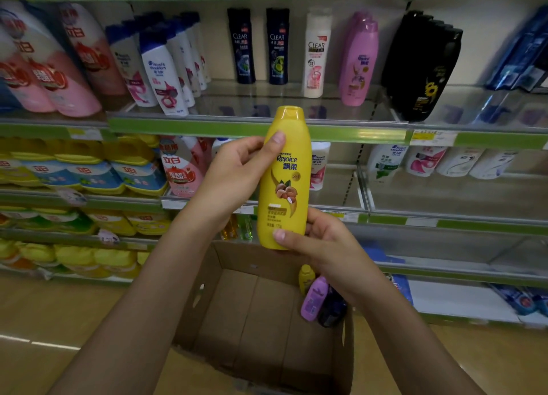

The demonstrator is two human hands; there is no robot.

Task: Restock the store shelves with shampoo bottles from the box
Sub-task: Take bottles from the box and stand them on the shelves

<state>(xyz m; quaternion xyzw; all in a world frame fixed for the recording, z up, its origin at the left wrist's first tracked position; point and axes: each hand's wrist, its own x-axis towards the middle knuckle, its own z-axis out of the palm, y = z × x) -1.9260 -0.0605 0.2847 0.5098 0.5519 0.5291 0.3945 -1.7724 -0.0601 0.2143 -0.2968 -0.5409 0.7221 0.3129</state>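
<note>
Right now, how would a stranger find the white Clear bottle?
Look at the upper green-edged shelf, above the raised yellow bottle. Right of the two dark Clear bottles stands the white Clear bottle: the only white one there, beside purple bottles.

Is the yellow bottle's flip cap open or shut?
Shut. The yellow bottle is held upright by the left hand and right hand, and its cap lies flush, with no lid raised.
</note>
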